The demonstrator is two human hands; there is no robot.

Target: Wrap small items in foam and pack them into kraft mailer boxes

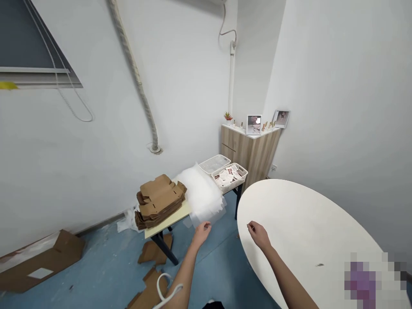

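Left hand (202, 234) low at centre, fingers loosely together at the near edge of a bubble wrap sheet (201, 193), any grip on it impossible to tell. Right hand (259, 237) over a round white table (299, 214), lower right, fingers narrowed, nothing visible in them. Sheet draped across a small table (167, 219), just beside a stack of flat cardboard blanks (159, 201): likely light, soft and slippery, best taken by that loose edge. Blanks likely light but stiff, best taken from both sides. Basket of paper packets (230, 177) and clear tray (214, 163) at the far end; cardboard scraps (154, 253) on the floor below.
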